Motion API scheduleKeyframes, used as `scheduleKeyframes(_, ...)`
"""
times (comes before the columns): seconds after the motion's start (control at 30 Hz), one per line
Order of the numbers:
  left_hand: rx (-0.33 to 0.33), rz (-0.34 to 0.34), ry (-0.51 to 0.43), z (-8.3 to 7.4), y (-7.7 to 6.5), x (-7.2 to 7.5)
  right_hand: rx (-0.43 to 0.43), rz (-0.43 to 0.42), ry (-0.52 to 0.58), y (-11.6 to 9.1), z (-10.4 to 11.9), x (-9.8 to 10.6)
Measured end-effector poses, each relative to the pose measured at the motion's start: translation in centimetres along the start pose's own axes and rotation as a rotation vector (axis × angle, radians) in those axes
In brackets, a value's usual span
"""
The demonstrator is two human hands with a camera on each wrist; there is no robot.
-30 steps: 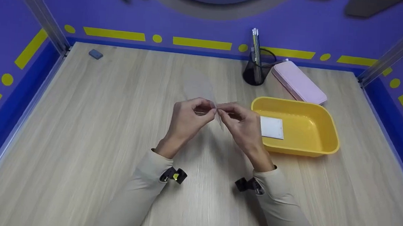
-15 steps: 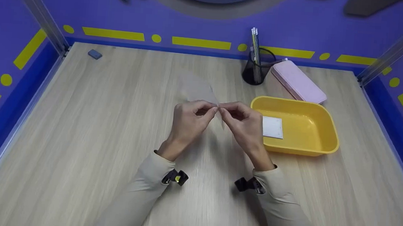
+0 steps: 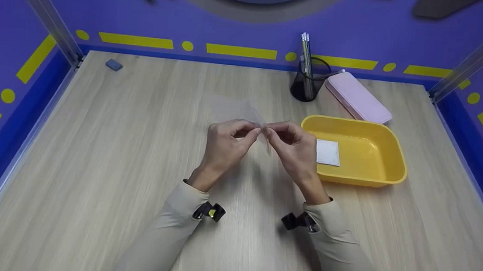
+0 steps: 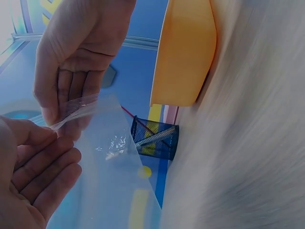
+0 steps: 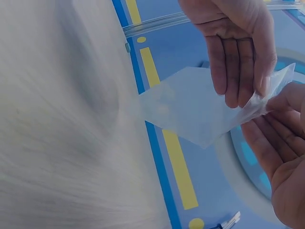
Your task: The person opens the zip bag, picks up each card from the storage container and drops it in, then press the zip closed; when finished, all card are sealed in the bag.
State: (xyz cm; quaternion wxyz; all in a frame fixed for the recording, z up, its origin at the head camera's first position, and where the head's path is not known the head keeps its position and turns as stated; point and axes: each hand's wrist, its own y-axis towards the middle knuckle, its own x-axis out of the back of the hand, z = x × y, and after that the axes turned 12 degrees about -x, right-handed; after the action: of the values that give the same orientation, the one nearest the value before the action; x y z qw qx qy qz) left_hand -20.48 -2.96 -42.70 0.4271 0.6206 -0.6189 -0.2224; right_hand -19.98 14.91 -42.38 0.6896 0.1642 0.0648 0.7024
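Note:
Between my hands hangs a clear plastic bag, held up over the middle of the table. My left hand pinches its upper edge between thumb and fingers. Right beside it, my right hand pinches the same edge, the fingertips of both hands almost meeting. The left wrist view shows the see-through bag hanging from the pinched, creased rim, with small glints on its film. Seen from the right wrist, the bag spreads away from the fingers, its top edge gathered.
A yellow tub stands just right of my right hand, with a white square item in it. Behind are a black mesh cup of pencils and a pink case. A blue-grey eraser-like block lies at the far left.
The bag's far part has swung left and lower, spreading wider. Both hands keep their pinch and have hardly moved, at most a touch to the right.

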Motion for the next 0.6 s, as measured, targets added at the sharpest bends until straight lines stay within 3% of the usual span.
scheduleKeyframes(0.3, 0.14, -0.015, -0.095, -0.38, 0.21, 0.04, -0.073, -0.028, 0.122, 0.1, 0.05, 0.01)
scheduleKeyframes(0.6, 0.182, -0.002, -0.095, -0.54, 0.2, 0.06, 0.02, -0.017, -0.128, 0.18, 0.16, -0.09)
